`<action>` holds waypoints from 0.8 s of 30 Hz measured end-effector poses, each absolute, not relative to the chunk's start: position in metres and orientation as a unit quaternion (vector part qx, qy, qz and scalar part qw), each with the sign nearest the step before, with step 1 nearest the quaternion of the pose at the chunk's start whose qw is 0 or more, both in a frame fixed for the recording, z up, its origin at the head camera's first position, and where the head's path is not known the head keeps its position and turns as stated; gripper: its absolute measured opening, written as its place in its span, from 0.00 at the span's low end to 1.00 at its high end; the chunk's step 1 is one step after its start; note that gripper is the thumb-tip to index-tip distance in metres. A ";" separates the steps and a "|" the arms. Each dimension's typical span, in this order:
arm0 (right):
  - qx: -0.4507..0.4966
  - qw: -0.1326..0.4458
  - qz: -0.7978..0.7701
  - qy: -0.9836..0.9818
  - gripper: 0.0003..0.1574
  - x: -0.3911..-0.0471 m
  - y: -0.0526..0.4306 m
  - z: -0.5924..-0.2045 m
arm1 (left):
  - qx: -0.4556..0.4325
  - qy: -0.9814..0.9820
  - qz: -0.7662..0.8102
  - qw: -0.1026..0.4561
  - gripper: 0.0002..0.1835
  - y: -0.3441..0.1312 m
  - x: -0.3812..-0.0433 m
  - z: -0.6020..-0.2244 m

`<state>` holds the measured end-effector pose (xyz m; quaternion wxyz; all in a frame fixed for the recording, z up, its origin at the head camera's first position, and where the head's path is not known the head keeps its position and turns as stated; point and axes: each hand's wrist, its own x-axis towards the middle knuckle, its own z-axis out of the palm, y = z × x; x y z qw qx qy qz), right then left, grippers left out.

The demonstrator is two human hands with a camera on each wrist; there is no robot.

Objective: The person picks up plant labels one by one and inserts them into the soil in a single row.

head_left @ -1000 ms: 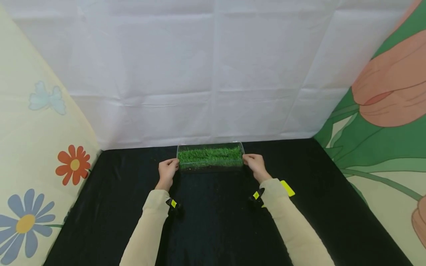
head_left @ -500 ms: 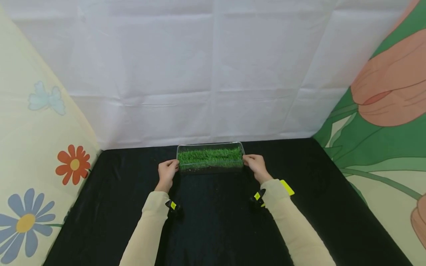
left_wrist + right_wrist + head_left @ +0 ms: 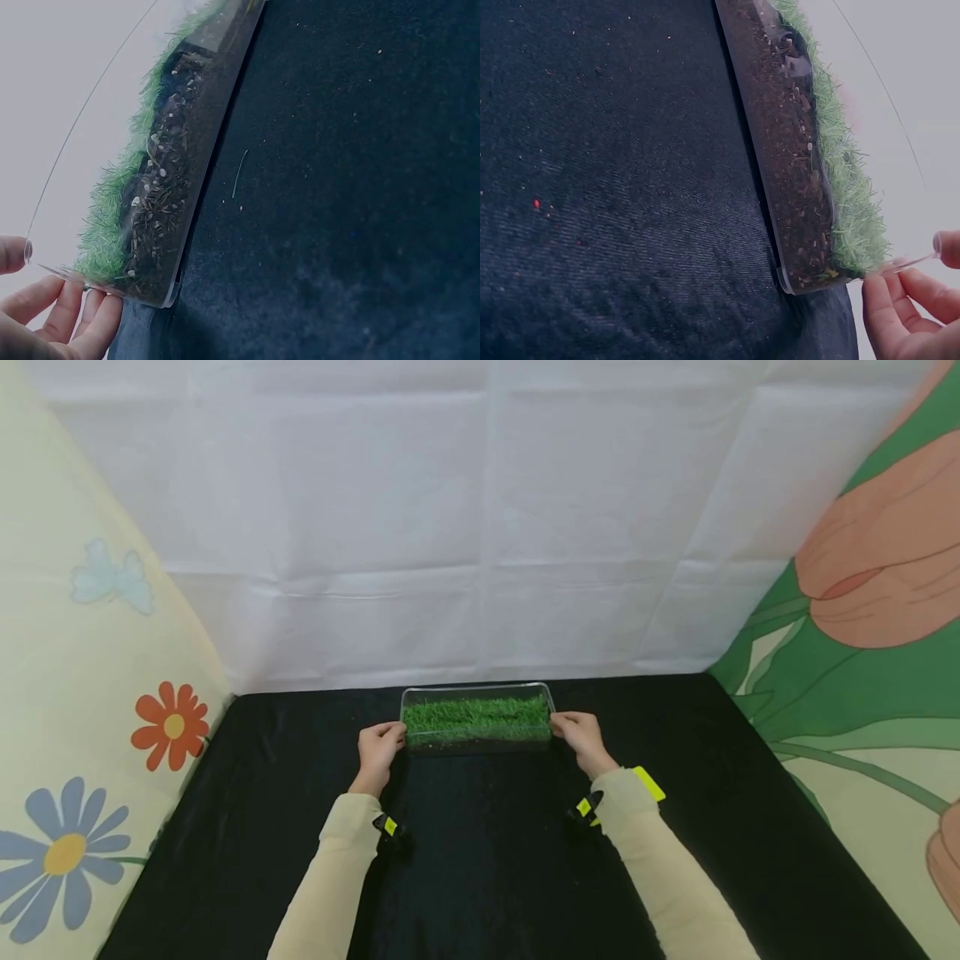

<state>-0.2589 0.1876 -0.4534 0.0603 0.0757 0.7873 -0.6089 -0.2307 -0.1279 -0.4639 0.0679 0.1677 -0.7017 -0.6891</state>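
Between my two hands, at the far side of the black-covered table, is a long clear container (image 3: 476, 752) with green artificial-looking grass (image 3: 465, 714) in it. The left wrist view shows dark soil (image 3: 165, 187) with pale specks through its wall, below the grass. My left hand (image 3: 377, 753) pinches the left end, thumb at the upper rim and fingers against the outside of the end wall. At the opposite end my right hand (image 3: 581, 739) pinches the rim in the same way. In the right wrist view, the lower edge of the container lies close over the cloth.
Black cloth (image 3: 480, 860) covers the table, with small specks, a thin green blade (image 3: 240, 174) and a red bit (image 3: 536, 203) on it. A white sheet (image 3: 480, 527) hangs right behind the container. Flower-patterned panels (image 3: 67, 718) stand at both sides.
The container and both hands have come very slightly nearer, and the head view has shifted a little. Both hands keep their hold on the ends.
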 end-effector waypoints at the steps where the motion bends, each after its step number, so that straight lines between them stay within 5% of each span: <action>1: 0.075 0.060 -0.608 0.788 0.24 -0.259 0.188 -0.454 | 0.167 -0.702 -0.689 0.067 0.15 -0.128 -0.230 -0.464; 24: 0.084 0.054 -0.605 0.790 0.23 -0.253 0.186 -0.453 | 0.150 -0.716 -0.677 0.079 0.14 -0.128 -0.220 -0.464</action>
